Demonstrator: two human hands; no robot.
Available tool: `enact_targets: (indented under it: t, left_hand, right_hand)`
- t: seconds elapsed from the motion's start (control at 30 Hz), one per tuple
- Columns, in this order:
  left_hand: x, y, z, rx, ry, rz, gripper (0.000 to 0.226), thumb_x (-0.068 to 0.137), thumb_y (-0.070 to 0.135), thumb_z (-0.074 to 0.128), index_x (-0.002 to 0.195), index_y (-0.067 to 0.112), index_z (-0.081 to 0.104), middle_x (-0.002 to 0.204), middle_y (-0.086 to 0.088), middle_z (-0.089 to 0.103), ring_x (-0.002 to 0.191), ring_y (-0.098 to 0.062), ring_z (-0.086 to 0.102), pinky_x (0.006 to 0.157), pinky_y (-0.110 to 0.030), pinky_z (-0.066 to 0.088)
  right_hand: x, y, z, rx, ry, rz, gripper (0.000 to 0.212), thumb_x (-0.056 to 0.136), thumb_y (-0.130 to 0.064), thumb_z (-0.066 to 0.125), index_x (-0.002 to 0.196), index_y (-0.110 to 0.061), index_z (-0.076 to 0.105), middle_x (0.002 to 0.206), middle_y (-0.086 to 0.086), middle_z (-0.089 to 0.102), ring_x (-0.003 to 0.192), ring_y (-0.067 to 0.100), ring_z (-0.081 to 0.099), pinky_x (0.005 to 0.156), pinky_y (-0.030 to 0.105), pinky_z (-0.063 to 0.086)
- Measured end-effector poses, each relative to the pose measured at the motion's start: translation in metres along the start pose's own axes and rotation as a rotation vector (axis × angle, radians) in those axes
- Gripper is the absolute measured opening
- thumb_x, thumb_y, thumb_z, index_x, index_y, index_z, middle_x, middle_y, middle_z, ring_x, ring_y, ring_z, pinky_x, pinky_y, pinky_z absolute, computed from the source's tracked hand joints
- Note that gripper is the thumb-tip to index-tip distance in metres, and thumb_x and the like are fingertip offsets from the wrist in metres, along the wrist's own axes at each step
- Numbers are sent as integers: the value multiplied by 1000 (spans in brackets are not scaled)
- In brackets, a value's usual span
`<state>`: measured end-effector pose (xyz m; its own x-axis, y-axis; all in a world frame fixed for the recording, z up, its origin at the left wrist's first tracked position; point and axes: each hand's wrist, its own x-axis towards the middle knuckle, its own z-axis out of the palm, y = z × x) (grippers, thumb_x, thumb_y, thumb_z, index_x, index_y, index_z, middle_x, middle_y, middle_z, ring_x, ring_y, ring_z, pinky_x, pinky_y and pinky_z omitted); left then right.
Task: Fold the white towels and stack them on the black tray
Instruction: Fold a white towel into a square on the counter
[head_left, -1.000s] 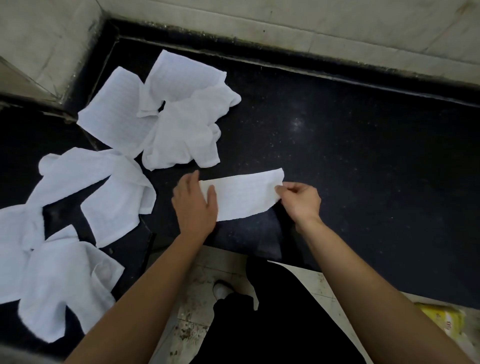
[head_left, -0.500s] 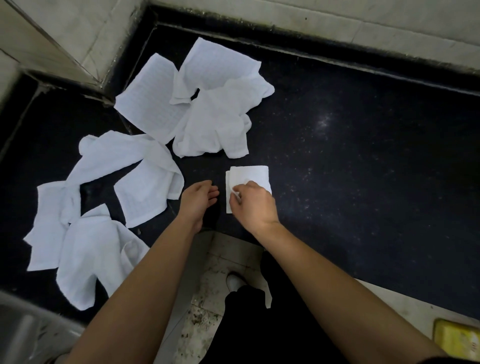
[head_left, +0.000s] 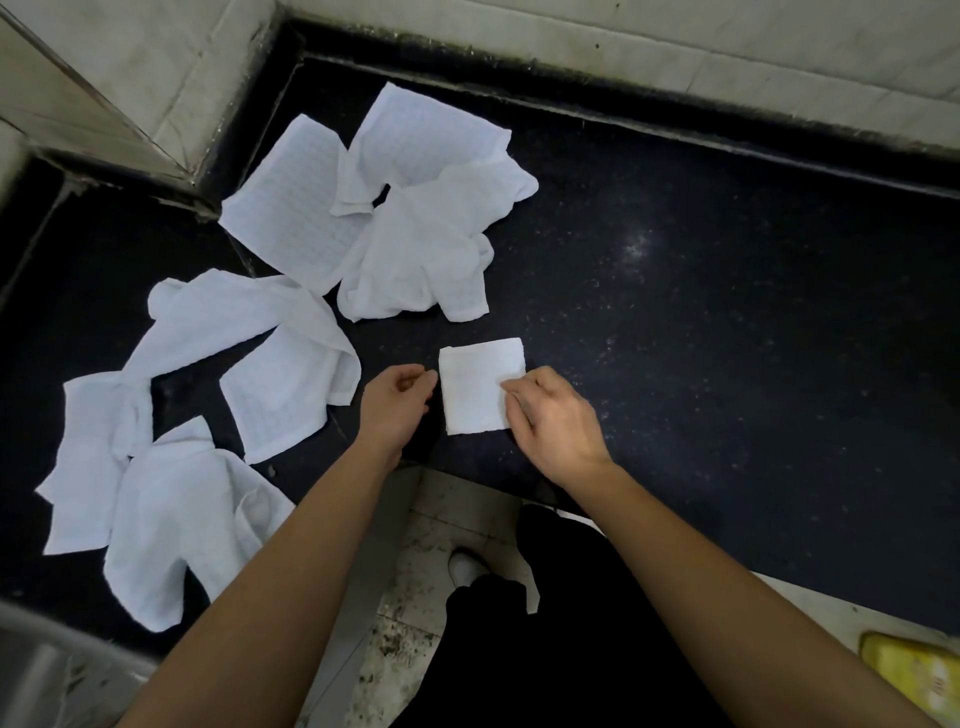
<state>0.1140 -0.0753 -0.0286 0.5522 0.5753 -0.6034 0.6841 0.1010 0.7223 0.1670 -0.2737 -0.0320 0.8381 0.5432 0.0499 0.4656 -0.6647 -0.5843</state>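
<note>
A small white towel folded into a square (head_left: 475, 387) lies flat on the black speckled surface (head_left: 727, 338) near its front edge. My right hand (head_left: 553, 423) rests on the square's right edge, with its fingertips pinching that edge. My left hand (head_left: 397, 402) hovers just left of the square with loosely curled fingers, holds nothing and does not touch the square. Several unfolded white towels lie in a crumpled heap at the back (head_left: 415, 234) and in another at the left (head_left: 208, 415). I cannot make out a separate black tray.
Tiled walls (head_left: 623, 36) close off the back and the left corner. The black surface stretches bare to the right of the square. A yellow object (head_left: 914, 670) sits at the bottom right. A tiled floor and my shoe (head_left: 467, 564) show below the front edge.
The towel was a long strip held at both ends. My right hand brought its end over to the left, making a small square. My left hand let go and drew back slightly.
</note>
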Motion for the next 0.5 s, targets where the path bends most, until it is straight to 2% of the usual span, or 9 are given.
enact_targets:
  t: [0.07, 0.17, 0.27, 0.33, 0.37, 0.43, 0.5]
  left_hand:
    - [-1, -3, 4, 128, 7, 101, 31, 88, 24, 74, 116, 13, 65, 101, 3, 67, 91, -9, 64, 87, -26, 53]
    - [-2, -6, 11, 206, 41, 209, 23, 87, 13, 73, 109, 11, 68, 90, 7, 65, 82, -1, 61, 89, -27, 54]
    - [0, -6, 16, 241, 85, 259, 19, 88, 11, 71, 107, 11, 69, 89, 7, 66, 79, 1, 59, 92, -31, 54]
    - [-1, -7, 15, 299, 112, 339, 20, 90, 14, 69, 111, 12, 68, 96, 5, 67, 81, -2, 59, 91, -34, 54]
    - [-2, -8, 13, 356, 124, 430, 23, 92, 17, 66, 115, 13, 66, 104, 3, 66, 87, -6, 60, 92, -36, 53]
    - [-3, -12, 8, 567, 108, 687, 34, 98, 25, 58, 130, 13, 59, 130, -4, 60, 114, -18, 55, 101, -39, 47]
    - [-2, -16, 5, 834, 9, 857, 49, 103, 34, 43, 148, 13, 42, 156, -8, 37, 142, -25, 35, 112, -41, 30]
  right_hand:
    - [-5, 12, 1, -82, -21, -111, 18, 96, -18, 62, 107, -9, 73, 93, 4, 59, 78, 21, 59, 61, 34, 55]
    - [-8, 26, 3, -152, -107, -202, 21, 98, -21, 61, 109, -9, 73, 94, 4, 60, 79, 22, 59, 61, 38, 56]
    - [-10, 32, 4, -164, -149, -205, 23, 96, -22, 65, 112, -8, 73, 98, 6, 63, 83, 24, 63, 63, 39, 59]
    - [-10, 30, 1, -153, -121, -193, 26, 97, -25, 63, 116, -10, 72, 101, 4, 64, 86, 23, 63, 66, 40, 58]
    - [-9, 29, -2, -158, -91, -196, 27, 99, -26, 60, 119, -11, 70, 103, 4, 63, 88, 23, 62, 69, 41, 57]
    - [-5, 28, -7, -205, -57, -222, 33, 103, -27, 53, 131, -11, 63, 120, 7, 61, 101, 25, 60, 82, 44, 54]
    - [3, 27, -10, -319, -150, -260, 47, 107, -33, 42, 148, -11, 44, 151, 13, 44, 132, 31, 46, 105, 47, 43]
